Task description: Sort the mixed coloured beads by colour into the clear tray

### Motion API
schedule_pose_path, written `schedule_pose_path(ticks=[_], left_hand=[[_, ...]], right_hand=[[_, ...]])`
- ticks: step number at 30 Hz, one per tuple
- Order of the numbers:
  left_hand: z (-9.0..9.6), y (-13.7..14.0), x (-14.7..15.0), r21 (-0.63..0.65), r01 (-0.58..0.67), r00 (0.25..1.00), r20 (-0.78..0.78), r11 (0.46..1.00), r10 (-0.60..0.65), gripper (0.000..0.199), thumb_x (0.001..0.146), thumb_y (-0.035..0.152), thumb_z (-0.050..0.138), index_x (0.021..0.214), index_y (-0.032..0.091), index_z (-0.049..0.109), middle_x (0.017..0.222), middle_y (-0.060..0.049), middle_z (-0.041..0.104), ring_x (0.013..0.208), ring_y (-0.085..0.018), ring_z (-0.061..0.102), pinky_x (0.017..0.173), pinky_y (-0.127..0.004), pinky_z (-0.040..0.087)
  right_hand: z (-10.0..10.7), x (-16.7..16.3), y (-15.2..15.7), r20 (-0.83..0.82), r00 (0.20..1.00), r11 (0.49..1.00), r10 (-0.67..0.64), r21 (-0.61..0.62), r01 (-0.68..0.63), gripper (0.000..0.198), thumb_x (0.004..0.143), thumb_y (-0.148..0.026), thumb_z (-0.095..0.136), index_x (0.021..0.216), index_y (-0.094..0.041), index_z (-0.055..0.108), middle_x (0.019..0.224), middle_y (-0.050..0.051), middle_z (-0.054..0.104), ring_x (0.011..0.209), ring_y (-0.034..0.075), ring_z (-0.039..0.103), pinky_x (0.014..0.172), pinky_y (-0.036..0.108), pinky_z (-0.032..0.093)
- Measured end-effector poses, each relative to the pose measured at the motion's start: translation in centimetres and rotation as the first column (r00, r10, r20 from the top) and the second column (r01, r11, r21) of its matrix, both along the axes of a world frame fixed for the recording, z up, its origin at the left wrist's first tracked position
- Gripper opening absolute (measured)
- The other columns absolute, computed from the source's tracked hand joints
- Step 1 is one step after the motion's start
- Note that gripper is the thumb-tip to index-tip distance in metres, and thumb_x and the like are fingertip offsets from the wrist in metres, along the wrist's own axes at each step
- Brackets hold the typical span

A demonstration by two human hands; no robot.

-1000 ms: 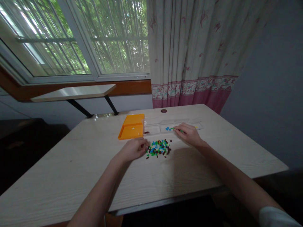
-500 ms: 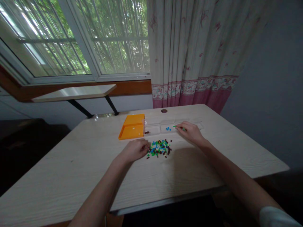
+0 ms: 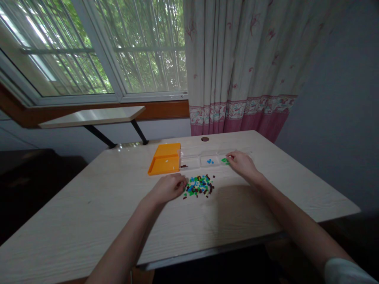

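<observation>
A mixed pile of small blue, green, brown and yellowish building bricks (image 3: 200, 185) lies on the table. My left hand (image 3: 171, 186) rests at the pile's left edge, its fingers curled together; whatever they may pinch is hidden. A clear plastic compartment tray (image 3: 191, 161) stands behind the pile. Over its right part is my right hand (image 3: 241, 162), fingertips slightly apart, with no brick visible in them. Several green bricks (image 3: 225, 161) lie in the compartment by those fingertips. Blue bricks (image 3: 210, 161) are in the compartment to the left, and brown bricks (image 3: 184, 166) lie farther left.
An orange two-part case (image 3: 164, 165) adjoins the tray's left end, with a few small white pieces inside. A raised shelf (image 3: 97, 115) stands on dark legs at the back left. The wooden table (image 3: 183, 228) has a round cable hole (image 3: 205, 139) near its back edge.
The green brick at my right fingertips has left them, and green bricks now show in the compartment below. My right hand has shifted slightly. My left hand stays at the pile.
</observation>
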State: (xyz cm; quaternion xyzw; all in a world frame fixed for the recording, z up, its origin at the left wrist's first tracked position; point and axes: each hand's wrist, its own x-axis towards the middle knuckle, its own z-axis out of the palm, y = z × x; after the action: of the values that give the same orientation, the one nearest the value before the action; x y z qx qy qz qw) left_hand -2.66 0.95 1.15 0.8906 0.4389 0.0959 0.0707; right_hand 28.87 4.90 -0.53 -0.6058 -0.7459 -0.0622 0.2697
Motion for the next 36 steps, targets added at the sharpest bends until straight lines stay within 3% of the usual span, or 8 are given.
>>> schedule_pose_path(ticks=[4, 11, 18, 24, 27, 32, 36], left_hand=[[-0.1, 0.0, 0.0, -0.005, -0.002, 1.0, -0.022, 1.0, 0.002, 0.018, 0.078, 0.027, 0.043, 0.077, 0.019, 0.059, 0.072, -0.002, 0.059, 0.06, -0.012, 0.051, 0.054, -0.021, 0.031], [-0.4, 0.1, 0.3, -0.005, -0.016, 1.0, -0.009, 1.0, 0.016, 0.02, 0.08, 0.028, 0.041, 0.076, 0.019, 0.058, 0.072, -0.003, 0.059, 0.061, -0.013, 0.052, 0.055, -0.021, 0.032], [0.0, 0.1, 0.3, -0.027, -0.064, 0.998, -0.002, 0.998, 0.064, 0.019, 0.077, 0.028, 0.045, 0.087, 0.022, 0.061, 0.077, -0.002, 0.061, 0.065, -0.014, 0.054, 0.054, -0.021, 0.033], [-0.5, 0.1, 0.5, 0.017, -0.017, 1.0, -0.009, 1.0, 0.017, 0.019, 0.08, 0.029, 0.043, 0.078, 0.02, 0.059, 0.074, -0.002, 0.059, 0.065, -0.014, 0.054, 0.056, -0.022, 0.034], [-0.8, 0.1, 0.8, 0.023, 0.004, 1.0, -0.01, 1.0, -0.004, 0.02, 0.082, 0.029, 0.04, 0.079, 0.019, 0.057, 0.074, -0.003, 0.059, 0.067, -0.014, 0.054, 0.058, -0.022, 0.035], [-1.0, 0.0, 1.0, 0.01, 0.014, 1.0, -0.008, 1.0, -0.014, 0.021, 0.084, 0.03, 0.037, 0.082, 0.02, 0.056, 0.078, -0.004, 0.06, 0.071, -0.016, 0.056, 0.061, -0.023, 0.036], [-1.0, 0.0, 1.0, 0.003, 0.01, 1.0, -0.006, 1.0, -0.01, 0.02, 0.084, 0.03, 0.039, 0.082, 0.019, 0.056, 0.078, -0.004, 0.06, 0.07, -0.016, 0.056, 0.06, -0.023, 0.036]], right_hand=[[0.0, -1.9, -0.9, -0.021, 0.986, 0.985, 0.168, -0.046, -0.169, 0.021, 0.082, -0.025, 0.045, 0.089, -0.02, 0.064, 0.086, 0.004, 0.064, 0.079, 0.015, 0.057, 0.069, 0.025, 0.041], [-0.2, -5.8, -2.7, -0.04, 0.914, 0.91, 0.405, -0.08, -0.407, 0.02, 0.083, -0.026, 0.045, 0.086, -0.019, 0.064, 0.082, 0.004, 0.064, 0.076, 0.013, 0.057, 0.067, 0.022, 0.04], [-0.5, -6.5, -3.2, -0.039, 0.883, 0.879, 0.468, -0.087, -0.469, 0.018, 0.082, -0.024, 0.047, 0.084, -0.019, 0.064, 0.08, 0.003, 0.064, 0.072, 0.012, 0.057, 0.064, 0.021, 0.04], [-0.3, -6.2, -3.2, -0.051, 0.841, 0.833, 0.538, -0.12, -0.54, 0.017, 0.08, -0.022, 0.047, 0.084, -0.018, 0.063, 0.08, 0.003, 0.064, 0.073, 0.012, 0.057, 0.065, 0.021, 0.04], [0.4, -5.8, -3.5, -0.071, 0.797, 0.781, 0.6, -0.167, -0.602, 0.016, 0.078, -0.019, 0.048, 0.081, -0.019, 0.064, 0.077, 0.002, 0.063, 0.071, 0.011, 0.056, 0.066, 0.021, 0.04], [1.2, -5.0, -3.9, -0.13, 0.703, 0.648, 0.699, -0.3, -0.7, 0.021, 0.069, -0.016, 0.055, 0.086, -0.023, 0.065, 0.079, -0.001, 0.062, 0.07, 0.011, 0.055, 0.065, 0.021, 0.04], [1.0, -5.3, -3.9, -0.166, 0.682, 0.598, 0.712, -0.366, -0.713, 0.023, 0.072, -0.016, 0.054, 0.09, -0.024, 0.066, 0.079, -0.001, 0.061, 0.07, 0.011, 0.055, 0.065, 0.021, 0.04]])
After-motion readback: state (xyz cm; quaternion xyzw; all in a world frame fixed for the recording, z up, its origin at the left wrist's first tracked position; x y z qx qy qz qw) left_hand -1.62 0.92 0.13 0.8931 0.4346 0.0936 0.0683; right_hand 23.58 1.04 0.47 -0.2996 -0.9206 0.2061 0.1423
